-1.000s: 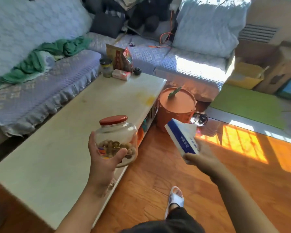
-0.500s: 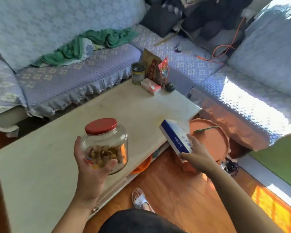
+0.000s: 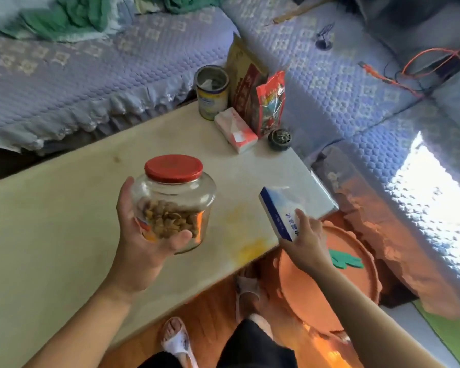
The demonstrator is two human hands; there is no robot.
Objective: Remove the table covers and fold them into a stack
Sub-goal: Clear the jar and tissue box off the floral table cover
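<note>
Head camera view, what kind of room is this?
Probably a home living room: a covered corner sofa wraps around a low table with snack bags, above a wooden floor.

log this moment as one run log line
left hand: holds glass jar | right hand: holds blue-white box | table: four items at far corner

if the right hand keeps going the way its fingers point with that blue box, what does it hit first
Probably the table top: the right hand points up-left, carrying the blue and white box over the table's near corner. Further along that line sits the pink tissue pack, though depth is hard to judge.
</note>
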